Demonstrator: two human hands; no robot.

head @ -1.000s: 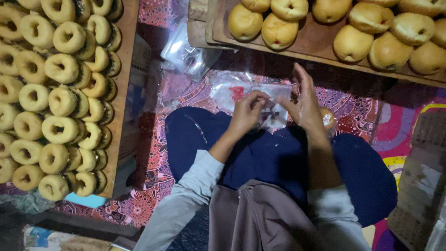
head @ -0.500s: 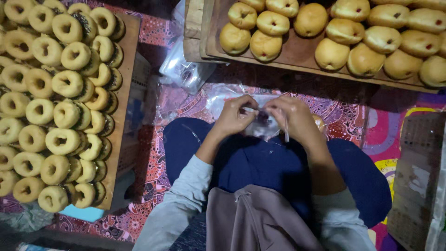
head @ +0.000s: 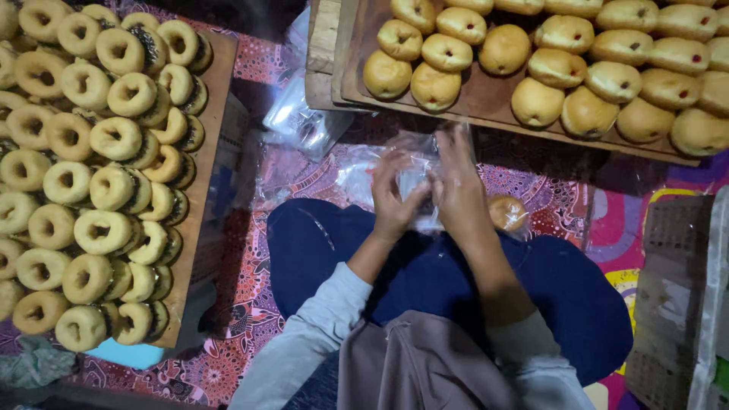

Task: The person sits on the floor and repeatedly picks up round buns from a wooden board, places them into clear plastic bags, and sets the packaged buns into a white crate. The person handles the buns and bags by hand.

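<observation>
My left hand (head: 395, 199) and my right hand (head: 457, 186) are close together above my lap, both gripping a clear plastic bag (head: 414, 163) that stretches between the fingers. What the bag contains is hidden by the fingers. A wrapped bun (head: 507, 213) lies on the patterned mat just right of my right wrist. A loose pile of clear plastic bags (head: 357, 173) lies under and in front of my hands.
A wooden tray (head: 203, 190) full of several ring doughnuts (head: 99, 190) fills the left side. A second wooden tray (head: 486, 95) holding several round filled buns (head: 585, 68) runs across the top right. More plastic bags (head: 304, 121) sit between the trays. A crate (head: 676, 304) stands at the right edge.
My right hand, raised with fingers spread a second ago, came down to meet my left hand on the bag. The view tilted slightly, so the trays appear lower in the frame.
</observation>
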